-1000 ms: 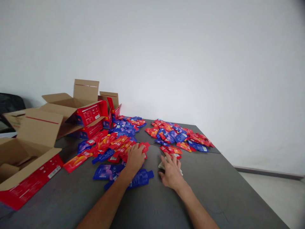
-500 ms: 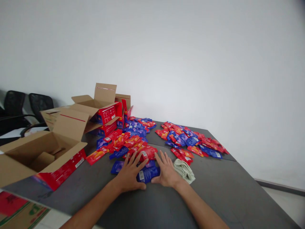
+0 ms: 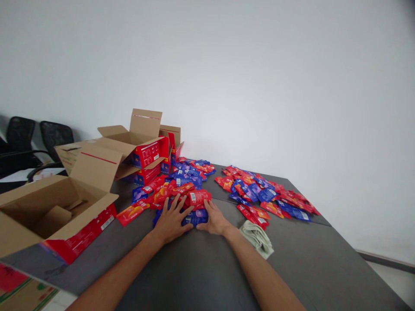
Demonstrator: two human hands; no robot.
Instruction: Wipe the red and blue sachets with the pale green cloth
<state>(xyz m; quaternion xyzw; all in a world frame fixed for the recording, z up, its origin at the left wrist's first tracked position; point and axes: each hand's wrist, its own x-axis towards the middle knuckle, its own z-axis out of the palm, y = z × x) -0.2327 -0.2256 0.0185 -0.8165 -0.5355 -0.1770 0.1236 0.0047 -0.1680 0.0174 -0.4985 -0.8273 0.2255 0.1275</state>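
My left hand [image 3: 171,222] lies with spread fingers on the near edge of a heap of red and blue foil packets [image 3: 164,193]. At the right side of that heap, my right hand [image 3: 214,219] is open, its fingers against the packets. Between the two hands are a blue packet [image 3: 194,217] and, just behind it, a red packet [image 3: 198,197] with a white barcode label. Parts of the packets under my left fingers are hidden. A folded pale green cloth [image 3: 257,239] lies to the right of my right hand.
An open red carton [image 3: 89,231] stands at the left on the dark table [image 3: 201,276]. More open cartons [image 3: 147,153] are stacked behind it. A second spread of packets [image 3: 249,185] lies at the right, near the wall. Black chairs [image 3: 56,136] stand far left.
Both hands have moved forward, away from me, pushing the near packets against the heap and bunching them closer together. The camera view has shifted slightly.
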